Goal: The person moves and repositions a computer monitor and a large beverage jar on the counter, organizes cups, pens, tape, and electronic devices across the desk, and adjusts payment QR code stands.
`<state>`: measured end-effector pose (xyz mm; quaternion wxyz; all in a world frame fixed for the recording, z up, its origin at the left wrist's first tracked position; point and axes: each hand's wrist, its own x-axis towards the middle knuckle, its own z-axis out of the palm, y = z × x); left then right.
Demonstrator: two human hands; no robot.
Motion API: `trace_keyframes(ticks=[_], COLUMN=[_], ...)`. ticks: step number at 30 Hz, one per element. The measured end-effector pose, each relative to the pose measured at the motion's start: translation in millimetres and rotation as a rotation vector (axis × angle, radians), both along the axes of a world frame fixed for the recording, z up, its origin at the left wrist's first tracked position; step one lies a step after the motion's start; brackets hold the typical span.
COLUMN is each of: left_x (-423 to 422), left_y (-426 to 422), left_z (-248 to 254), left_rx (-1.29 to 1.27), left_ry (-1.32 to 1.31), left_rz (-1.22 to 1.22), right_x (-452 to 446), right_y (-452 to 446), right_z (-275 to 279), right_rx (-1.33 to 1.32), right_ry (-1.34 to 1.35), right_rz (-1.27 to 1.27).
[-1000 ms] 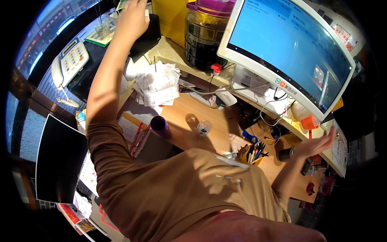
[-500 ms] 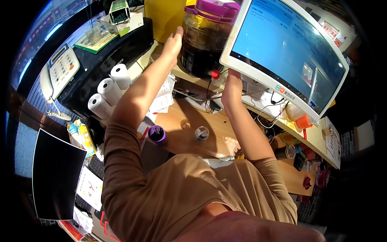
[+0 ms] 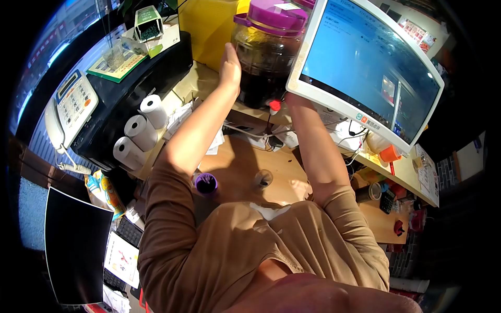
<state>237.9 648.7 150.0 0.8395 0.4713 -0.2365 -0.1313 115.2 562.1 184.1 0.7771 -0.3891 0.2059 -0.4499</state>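
Observation:
A large clear jar (image 3: 263, 55) with a purple lid (image 3: 276, 15), dark contents and a red tap (image 3: 274, 107) stands beside the white monitor (image 3: 373, 57). My left hand (image 3: 230, 69) lies along the jar's left side, fingers stretched out and pointing away from me; it looks to be touching the jar. My right forearm (image 3: 318, 141) reaches up to the monitor's lower left corner. Past the wrist, my right hand is hidden behind the screen, so its fingers and anything they touch do not show.
Left of my arm are several paper rolls (image 3: 140, 131), a black printer (image 3: 135, 86) and a telephone (image 3: 72, 107). A purple cup (image 3: 206, 183) and a clear cup (image 3: 263, 179) stand on the wooden desk (image 3: 235, 156). Cables (image 3: 250, 128) run below the jar. A yellow panel (image 3: 209, 31) rises behind.
The view has shifted, so most things sit lower in it and more of the purple lid shows. My left hand is closer against the jar. My right hand has gone further behind the monitor.

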Motion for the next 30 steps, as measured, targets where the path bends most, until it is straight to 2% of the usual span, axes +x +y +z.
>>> trace_keyframes(ticks=[2, 9, 14, 17, 18, 21, 24, 25, 30], left_x=[10.9, -1.0, -1.9, -28.6, -34.5, -40.6, -41.2, -35.3, -38.6], left_y=[-0.7, 27.1, 48.8, 70.7, 75.8, 86.9, 96.9, 98.2, 115.4], left_z=[-10.9, 2.9, -0.5, 16.5, 19.0, 19.6, 15.6, 11.6, 14.4], left_rx=[-0.021, -0.040, -0.179, -0.210, -0.214, -0.258, -0.315, -0.326, -0.306], left_ry=[-0.007, 0.182, 0.185, 0.229, 0.230, 0.226, 0.218, 0.181, 0.208], left_rz=[-0.074, 0.022, -0.061, -0.068, -0.072, -0.084, -0.074, -0.066, -0.060], right_x=[-2.7, -3.9, -34.0, -19.5, -17.2, -39.3, -24.2, -51.4, -62.8], right_y=[2.8, 21.0, 68.6, 58.6, 60.8, 93.4, 77.0, 100.5, 121.1], right_z=[-7.3, -34.9, -6.5, -38.9, -43.9, -12.8, -41.6, -7.6, -7.0], right_rx=[-0.024, -0.127, 0.009, -0.089, -0.196, -0.101, -0.187, -0.095, -0.150], right_ry=[-0.013, -0.032, 0.439, 0.221, 0.160, 0.234, 0.119, 0.229, 0.152], right_rz=[0.057, 0.223, 0.065, 0.134, 0.112, 0.064, 0.119, 0.156, 0.153])
